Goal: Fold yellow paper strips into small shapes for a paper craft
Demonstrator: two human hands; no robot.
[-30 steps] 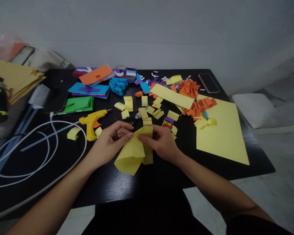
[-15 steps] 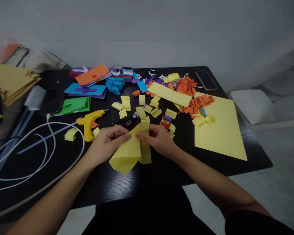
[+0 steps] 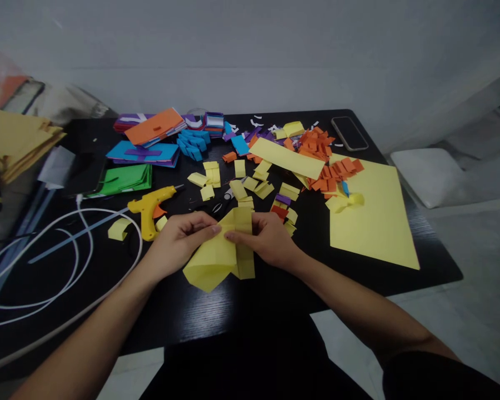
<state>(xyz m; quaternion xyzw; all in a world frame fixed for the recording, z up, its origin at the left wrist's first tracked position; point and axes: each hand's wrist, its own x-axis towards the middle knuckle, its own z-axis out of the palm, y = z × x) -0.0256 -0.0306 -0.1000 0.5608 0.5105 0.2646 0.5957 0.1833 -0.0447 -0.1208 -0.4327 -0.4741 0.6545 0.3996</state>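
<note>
A folded piece of yellow paper (image 3: 216, 258) is held over the front of the black table, its lower end bent open. My left hand (image 3: 181, 239) pinches its left edge between thumb and fingers. On the other side, my right hand (image 3: 273, 239) grips it with the thumb pressed on top and the fingers behind, partly hidden. Small folded yellow paper pieces (image 3: 239, 190) lie scattered just beyond both hands. Scissors (image 3: 223, 201) rest among them, partly covered. A yellow glue gun (image 3: 150, 211) lies left of my left hand.
Folded blue, orange and green paper bundles (image 3: 127, 179) are stacked at the back left. Orange paper pieces (image 3: 316, 144) are heaped at the back right, near a phone (image 3: 350, 133). A large yellow sheet (image 3: 375, 222) covers the right side. A white cable (image 3: 92, 239) loops across the left.
Both hands stay on the yellow paper. My right thumb has slid slightly left across it, and the paper's lower end has shifted a little. The whole view has moved slightly.
</note>
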